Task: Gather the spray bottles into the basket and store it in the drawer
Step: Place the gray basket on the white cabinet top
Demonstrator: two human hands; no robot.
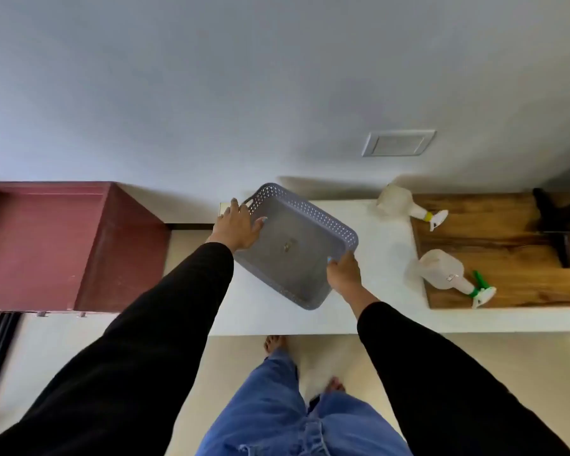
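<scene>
- Holding the grey perforated plastic basket above the white tabletop, the person has it tilted and empty, its long axis running from far left to near right
- The left hand grips the far-left end of the basket, fingers over the rim near its handle cut-out and thumb reaching down inside
- The right hand curls round the near-right rim, fingers wrapped over the edge
- Both spray bottles lie on their sides to the right of the basket, well apart from it, partly on the brown wooden board that sits on the table
- The translucent spray bottle with the yellow collar and white trigger lies at the far side, its nozzle pointing right
- The translucent spray bottle with the green collar and trigger lies nearer, its long axis slanting towards the near right, base end towards the basket
- Judging from this, the right hand is the closer one to both bottles, the green-collared one being the easier reach, so the basket likely needs setting down, or keeping in the left hand alone, before that hand can go for them
- The dark red wooden cabinet stands to the left of the table; whether it has the drawer cannot be told from this view
</scene>
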